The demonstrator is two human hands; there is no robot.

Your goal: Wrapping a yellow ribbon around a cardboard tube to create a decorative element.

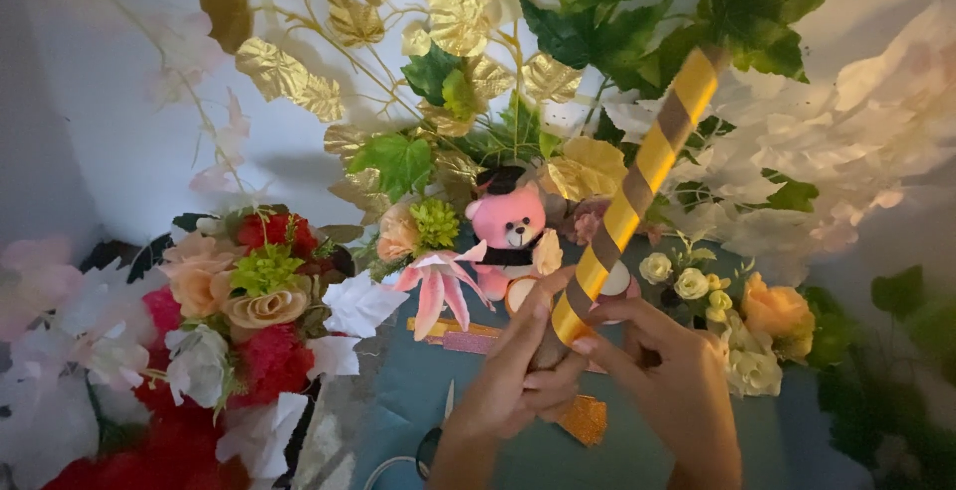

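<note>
A long brown stick wound with a shiny yellow ribbon rises slanting from my hands toward the upper right, up into green leaves. My left hand grips its lower end, fingers wrapped around the bare brown part. My right hand pinches the yellow ribbon's lower edge against the stick with thumb and forefinger. Just behind the stick sits a small pink teddy bear in a black hat.
A bouquet of red, peach and white flowers fills the left. Gold leaves and green leaves hang above; small cream roses stand right. Scissors, a gold glitter piece and paper strips lie on the blue surface.
</note>
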